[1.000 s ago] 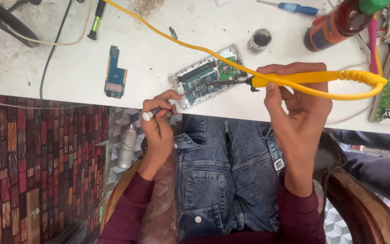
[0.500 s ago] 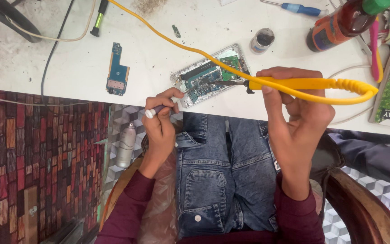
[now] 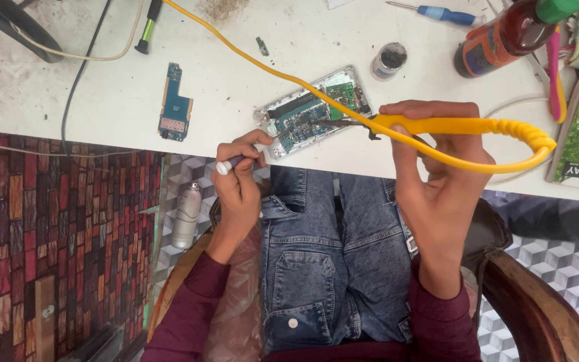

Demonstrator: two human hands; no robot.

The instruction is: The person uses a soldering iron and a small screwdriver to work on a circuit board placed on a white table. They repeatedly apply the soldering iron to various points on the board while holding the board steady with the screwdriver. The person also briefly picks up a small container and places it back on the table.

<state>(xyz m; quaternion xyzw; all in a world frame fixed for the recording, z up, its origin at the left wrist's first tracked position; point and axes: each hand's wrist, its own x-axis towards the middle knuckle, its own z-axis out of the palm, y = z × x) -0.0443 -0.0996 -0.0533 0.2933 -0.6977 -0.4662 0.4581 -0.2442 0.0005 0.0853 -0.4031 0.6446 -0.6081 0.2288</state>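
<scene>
Phone board [image 3: 313,110] lies between hands: right [image 3: 437,181] grips yellow soldering iron [image 3: 450,126], left [image 3: 236,181] pinches a small tool [image 3: 226,165]

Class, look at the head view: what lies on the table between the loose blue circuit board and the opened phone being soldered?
In the head view, only bare white table lies between the blue circuit board and the opened phone; nothing rests on that stretch.

We are in a small phone repair workshop, because on the white worktop [image 3: 102,100] we see an opened phone [image 3: 313,110] with its green board showing, a loose blue circuit board [image 3: 174,104], a yellow soldering iron [image 3: 437,125], screwdrivers [image 3: 437,12] and a little pot of paste [image 3: 390,60].
</scene>
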